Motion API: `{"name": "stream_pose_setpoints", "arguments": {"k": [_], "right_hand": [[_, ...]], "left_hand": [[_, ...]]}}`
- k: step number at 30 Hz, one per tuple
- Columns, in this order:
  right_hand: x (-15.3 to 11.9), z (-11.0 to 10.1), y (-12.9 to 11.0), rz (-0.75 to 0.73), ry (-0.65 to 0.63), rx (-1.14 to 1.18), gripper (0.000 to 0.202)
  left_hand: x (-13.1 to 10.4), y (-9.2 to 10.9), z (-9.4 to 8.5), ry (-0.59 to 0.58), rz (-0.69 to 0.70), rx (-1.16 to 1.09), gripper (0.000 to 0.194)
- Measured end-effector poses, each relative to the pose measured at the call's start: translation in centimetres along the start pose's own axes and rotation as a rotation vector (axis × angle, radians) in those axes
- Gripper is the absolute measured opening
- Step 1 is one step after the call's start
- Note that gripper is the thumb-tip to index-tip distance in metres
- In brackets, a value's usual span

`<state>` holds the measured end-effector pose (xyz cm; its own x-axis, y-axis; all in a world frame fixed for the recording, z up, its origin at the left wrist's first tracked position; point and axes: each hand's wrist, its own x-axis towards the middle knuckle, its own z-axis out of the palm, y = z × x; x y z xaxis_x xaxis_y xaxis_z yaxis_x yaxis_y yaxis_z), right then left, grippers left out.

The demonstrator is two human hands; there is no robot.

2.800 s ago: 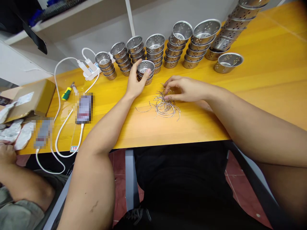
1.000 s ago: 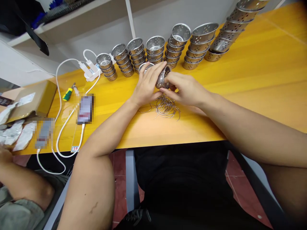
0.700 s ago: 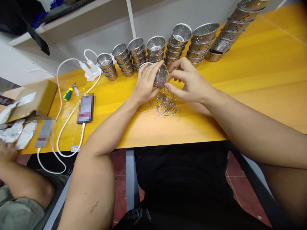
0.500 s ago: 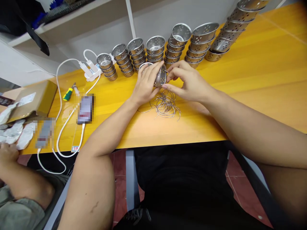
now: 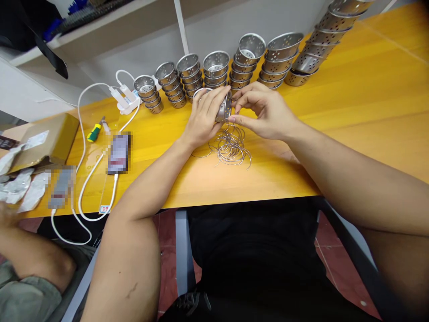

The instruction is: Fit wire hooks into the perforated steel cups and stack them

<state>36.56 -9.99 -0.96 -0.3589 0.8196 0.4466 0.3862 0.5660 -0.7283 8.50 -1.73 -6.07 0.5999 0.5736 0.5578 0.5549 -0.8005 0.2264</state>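
My left hand (image 5: 205,117) is wrapped round a small perforated metal cup (image 5: 224,109), which lies tipped on its side with its mouth to the right. At that mouth is my right hand (image 5: 264,109), its fingers curled. Its thumb tip is against the lower rim and its other fingertips are close to the upper rim. What the right fingertips pinch, if anything, is too small to tell. Just below the hands, a loose tangle of thin metal wire rings (image 5: 232,147) lies on the yellow table (image 5: 201,185). Part of another metal rim (image 5: 202,91) shows behind my left fingers.
Several stacks of perforated metal cups (image 5: 216,65) line the back, with a tall leaning stack (image 5: 313,56) at right. Leftward are a power strip (image 5: 128,105), white cables, a green-yellow screwdriver (image 5: 94,132), two phones (image 5: 119,154) and a cardboard box (image 5: 50,143). A co-worker's arm (image 5: 36,250) is lower left.
My right fingers have shifted slightly at the cup's rim, while the left hand keeps its hold. The co-worker's hand at the far left has moved a little and is blurred.
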Motion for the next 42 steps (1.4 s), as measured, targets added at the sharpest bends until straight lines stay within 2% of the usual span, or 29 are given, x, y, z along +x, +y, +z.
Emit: {"name": "stream_pose_setpoints", "arguments": {"k": [4, 8, 11, 13, 15, 18, 23, 25, 27, 29, 32, 35, 39, 42], "right_hand": [[-0.1, 0.1, -0.8, 0.016, 0.019, -0.065, 0.083], [0.0, 0.2, -0.2, -0.031, 0.019, -0.061, 0.087], [0.2, 0.0, 0.7, -0.049, 0.008, -0.011, 0.082], [0.1, -0.2, 0.8, -0.079, 0.006, -0.048, 0.078], [-0.1, -0.4, 0.5, -0.108, 0.036, -0.111, 0.066], [-0.5, -0.8, -0.1, -0.105, 0.129, -0.198, 0.052], [-0.3, -1.7, 1.4, -0.058, 0.253, -0.182, 0.059], [-0.1, -2.1, 2.6, -0.048, 0.194, -0.125, 0.064], [0.1, -2.5, 3.4, -0.056, 0.023, -0.101, 0.065], [0.0, -2.6, 3.6, -0.067, -0.166, -0.101, 0.062], [-0.1, -2.1, 3.3, -0.073, -0.302, -0.098, 0.056], [-0.1, -1.4, 3.3, -0.069, -0.343, -0.109, 0.051], [-0.1, -0.8, 4.2, -0.067, -0.372, -0.145, 0.049], [-0.1, -0.6, 4.7, -0.069, -0.352, -0.146, 0.046]], "left_hand": [[0.1, -0.2, -0.1, -0.014, 0.010, 0.025, 0.087], [0.0, -0.4, -0.1, -0.014, 0.022, 0.049, 0.086], [0.0, -0.2, 0.1, -0.009, 0.015, 0.047, 0.086], [0.0, -0.2, 0.3, 0.004, 0.010, 0.040, 0.086], [0.0, -0.2, 0.4, 0.019, -0.004, 0.027, 0.086], [-0.1, -0.8, 0.1, 0.069, -0.043, 0.015, 0.091], [-0.6, -2.9, 0.0, 0.244, -0.185, 0.009, 0.113], [-0.9, -4.2, 0.5, 0.322, -0.273, -0.002, 0.121], [-1.1, -5.8, 1.2, 0.357, -0.331, -0.021, 0.118], [-1.2, -7.3, 1.7, 0.315, -0.310, -0.038, 0.114], [-1.2, -8.8, 1.8, 0.313, -0.298, -0.124, 0.120], [-1.0, -8.3, 1.4, 0.325, -0.314, -0.171, 0.124], [-0.8, -6.4, 0.9, 0.258, -0.242, -0.135, 0.115], [-0.8, -5.8, 1.1, 0.226, -0.220, -0.125, 0.112]]}}
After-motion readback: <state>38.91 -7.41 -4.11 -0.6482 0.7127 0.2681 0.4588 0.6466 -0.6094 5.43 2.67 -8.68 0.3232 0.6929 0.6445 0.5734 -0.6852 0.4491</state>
